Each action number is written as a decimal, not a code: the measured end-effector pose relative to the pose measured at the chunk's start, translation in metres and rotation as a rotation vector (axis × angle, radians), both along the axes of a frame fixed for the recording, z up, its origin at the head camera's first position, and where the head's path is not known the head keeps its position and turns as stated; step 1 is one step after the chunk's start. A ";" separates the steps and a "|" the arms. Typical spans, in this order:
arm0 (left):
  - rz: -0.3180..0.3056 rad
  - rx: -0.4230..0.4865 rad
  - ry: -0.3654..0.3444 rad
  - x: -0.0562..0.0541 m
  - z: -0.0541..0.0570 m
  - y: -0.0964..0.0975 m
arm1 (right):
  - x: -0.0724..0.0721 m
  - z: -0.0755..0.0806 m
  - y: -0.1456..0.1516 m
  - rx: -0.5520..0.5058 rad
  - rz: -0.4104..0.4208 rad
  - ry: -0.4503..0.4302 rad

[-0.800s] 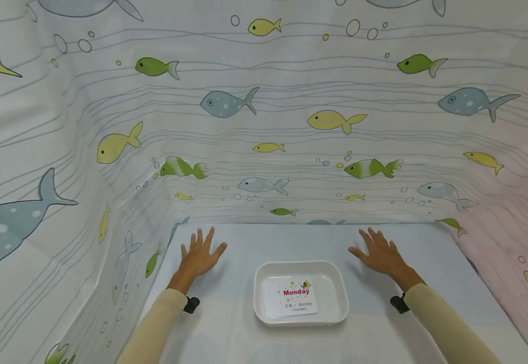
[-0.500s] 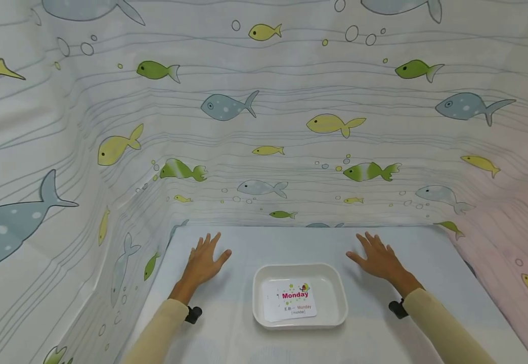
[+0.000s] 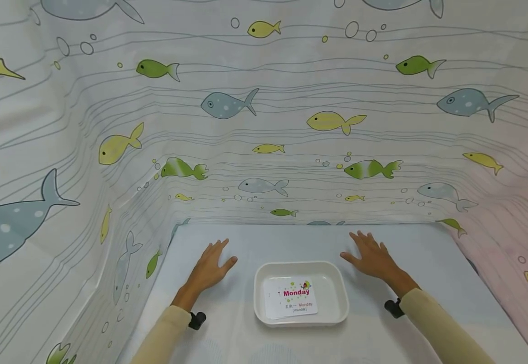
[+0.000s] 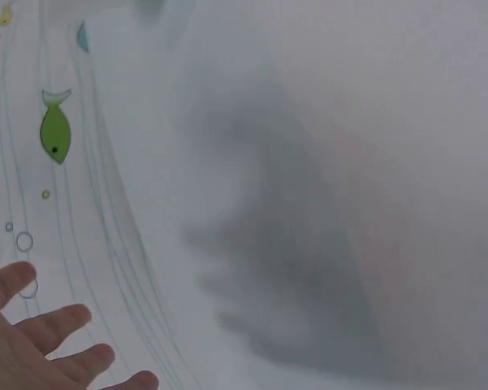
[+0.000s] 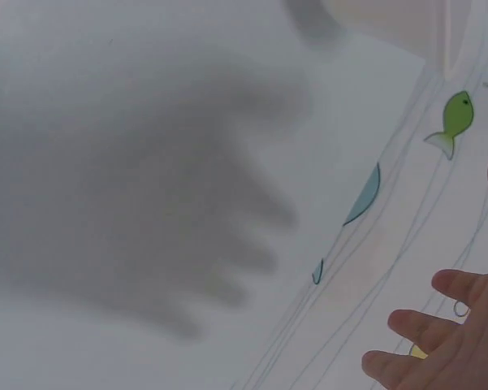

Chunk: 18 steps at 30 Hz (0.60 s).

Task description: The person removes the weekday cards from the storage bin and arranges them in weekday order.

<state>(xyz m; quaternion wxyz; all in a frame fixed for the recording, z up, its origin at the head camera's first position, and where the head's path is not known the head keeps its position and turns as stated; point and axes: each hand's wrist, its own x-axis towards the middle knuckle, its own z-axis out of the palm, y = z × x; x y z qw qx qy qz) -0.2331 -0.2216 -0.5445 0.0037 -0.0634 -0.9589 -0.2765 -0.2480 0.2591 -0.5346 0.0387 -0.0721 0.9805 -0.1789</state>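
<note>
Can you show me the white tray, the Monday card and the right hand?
White tray (image 3: 330,297), head view: bare floor beside the card.
Monday card (image 3: 292,298), head view: middle of its printed face.
Right hand (image 3: 372,259), head view: its back.

Place: a small draped booth around a table (image 3: 291,243); whether it stands in a home, an office or a studio cannot be told.
Fabric walls (image 3: 291,76): hanging from 9 o'clock through 12 to 3, enclosing the tabletop and running up past the top of the head view.
Print: yellow, green and blue-grey fish (image 3: 222,105) with bubbles (image 3: 352,30), a nursery or bathroom-curtain sort of pattern.
Folds: soft creases at 10 o'clock.
Tint: pinkish at 3 o'clock.
Tabletop: pale, its straight far edge against the fabric at 12.
</note>
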 end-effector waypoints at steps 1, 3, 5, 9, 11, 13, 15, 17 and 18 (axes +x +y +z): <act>-0.008 0.003 -0.006 0.001 -0.001 0.001 | 0.001 0.000 -0.001 -0.004 0.006 0.005; -0.025 0.006 -0.017 0.003 -0.002 0.003 | 0.002 0.001 -0.004 -0.009 0.017 0.016; -0.037 0.012 -0.025 0.005 -0.003 0.006 | 0.003 0.000 -0.005 -0.015 0.022 0.022; -0.058 0.030 -0.016 0.008 -0.003 0.014 | 0.006 0.001 -0.007 -0.021 0.031 0.031; -0.067 0.035 -0.007 0.009 -0.004 0.018 | 0.008 0.001 -0.008 -0.025 0.038 0.036; -0.082 0.041 -0.001 0.011 -0.005 0.022 | 0.009 0.002 -0.010 -0.022 0.051 0.040; -0.106 0.037 -0.005 0.014 -0.007 0.026 | 0.010 0.002 -0.013 -0.029 0.063 0.036; -0.131 0.039 -0.012 0.016 -0.007 0.029 | 0.011 0.002 -0.016 -0.028 0.085 0.035; -0.141 0.040 -0.013 0.017 -0.007 0.030 | 0.011 0.003 -0.018 -0.036 0.093 0.033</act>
